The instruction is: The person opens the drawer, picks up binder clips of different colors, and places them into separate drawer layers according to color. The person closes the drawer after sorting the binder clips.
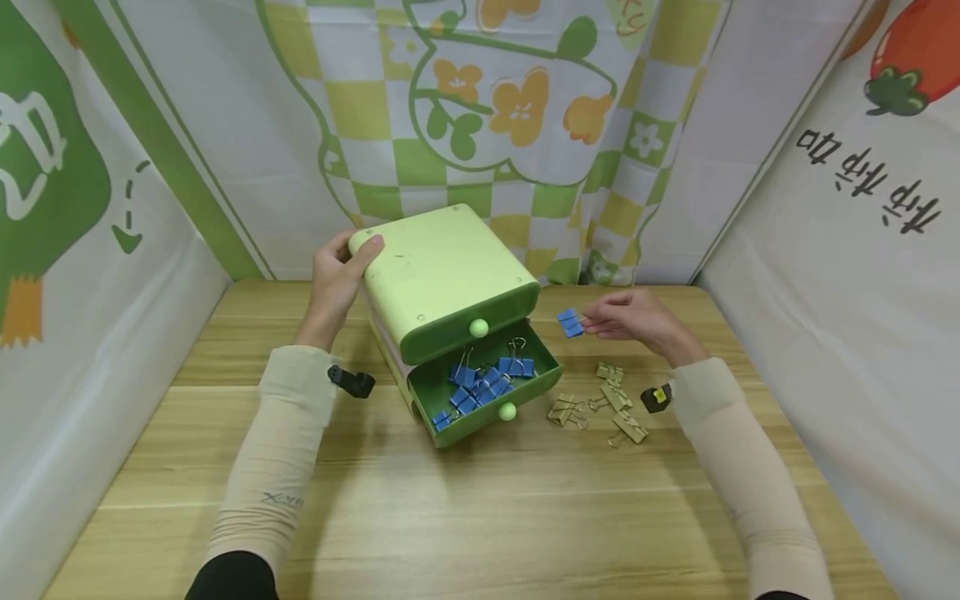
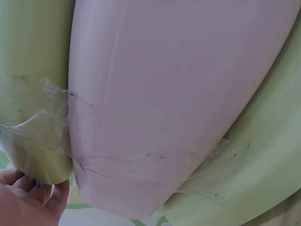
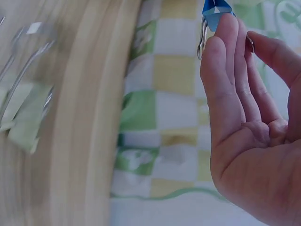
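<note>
Both hands are at work around a small green drawer unit (image 1: 450, 275) standing on the wooden worktop (image 1: 465, 517). The left hand (image 1: 337, 279) grips the unit's rear left top corner, thumb lying over the lid and fingers curled round the side; the left wrist view shows only fingertips (image 2: 28, 197) against the pale green and pink casing, with some clear tape stuck to it.

The right hand (image 1: 633, 321) hovers above the worktop to the right of the unit, pinching a blue binder clip (image 1: 570, 322) by its wire handles between thumb and fingertips — the clip body points toward the unit and sits just right of the open lower drawer (image 1: 487, 387), clear of it. In the right wrist view the same clip (image 3: 215, 10) juts above the fingers, which are nearly straight and closed lightly on the wire loops.

The lower drawer is pulled out and holds a heap of blue binder clips (image 1: 483, 382); the upper drawer (image 1: 468, 329) is closed. Several gold binder clips (image 1: 600, 404) lie scattered on the worktop near the right wrist, between it and the drawer — well below the held clip.
</note>
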Tool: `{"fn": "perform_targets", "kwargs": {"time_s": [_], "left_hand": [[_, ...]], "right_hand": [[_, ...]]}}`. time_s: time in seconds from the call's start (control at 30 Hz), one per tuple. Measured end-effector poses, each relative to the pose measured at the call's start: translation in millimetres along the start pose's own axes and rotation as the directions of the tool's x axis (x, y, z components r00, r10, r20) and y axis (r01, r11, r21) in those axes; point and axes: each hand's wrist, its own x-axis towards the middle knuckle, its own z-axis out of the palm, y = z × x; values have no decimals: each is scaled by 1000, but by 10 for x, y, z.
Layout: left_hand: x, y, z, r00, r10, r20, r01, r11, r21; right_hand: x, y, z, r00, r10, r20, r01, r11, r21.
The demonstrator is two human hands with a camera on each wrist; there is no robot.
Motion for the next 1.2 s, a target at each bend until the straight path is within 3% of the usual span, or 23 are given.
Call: {"fn": "perform_targets", "kwargs": {"time_s": [0.37, 0.7, 0.8, 1.03, 1.2], "left_hand": [[0, -22, -2, 1000, -2, -6, 1, 999, -34], [8, -15, -2, 1000, -4, -9, 4, 1000, -19], [10, -15, -4, 1000, -3, -6, 3, 1000, -24], [18, -27, -7, 1000, -2, -10, 2, 1000, -31], [14, -22, -4, 1000, 1, -8, -1, 999, -33]], "right_hand": [[-306, -280, 249, 991, -66, 113, 84, 983, -161], [-415, -475, 502, 977, -147, 156, 186, 941, -281], [-429, -513, 589, 971, -172, 169, 222, 910, -351], [-434, -542, 797, 957, -250, 145, 287, 768, -572], [-438, -549, 892, 952, -260, 161, 303, 740, -600]]}}
